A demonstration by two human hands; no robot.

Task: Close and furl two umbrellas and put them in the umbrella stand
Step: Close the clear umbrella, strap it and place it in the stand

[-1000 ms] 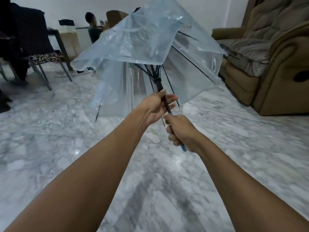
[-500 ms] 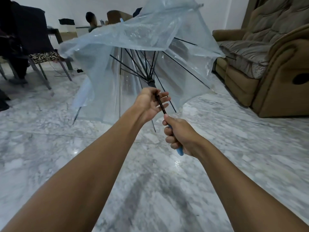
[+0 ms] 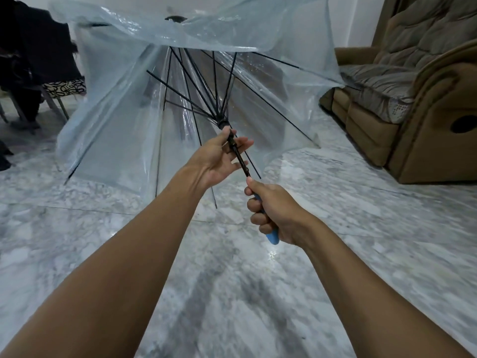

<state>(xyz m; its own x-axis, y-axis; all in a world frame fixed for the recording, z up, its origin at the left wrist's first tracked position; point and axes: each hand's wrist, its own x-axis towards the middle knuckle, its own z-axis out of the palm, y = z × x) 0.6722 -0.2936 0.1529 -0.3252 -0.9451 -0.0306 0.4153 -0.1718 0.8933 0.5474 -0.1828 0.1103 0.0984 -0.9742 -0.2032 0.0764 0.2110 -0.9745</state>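
Note:
A clear plastic umbrella [image 3: 124,104] with black ribs fills the middle of the head view, its canopy half spread and crumpled, pointing away from me. My right hand [image 3: 273,210] is shut around its blue handle [image 3: 272,237]. My left hand [image 3: 219,158] holds the black shaft just below the runner [image 3: 223,124], with thumb and forefinger pinching it and the other fingers loosely spread. A second umbrella and the umbrella stand are not in view.
A brown padded sofa [image 3: 413,104] stands at the right. A chair with a black-and-white patterned seat [image 3: 65,87] and dark clothing stands at the far left. Grey marble floor [image 3: 232,293] lies under my arms.
The canopy has spread wider and risen, now hiding the person and furniture behind it. My left hand has slid up the shaft with the runner, away from my right hand.

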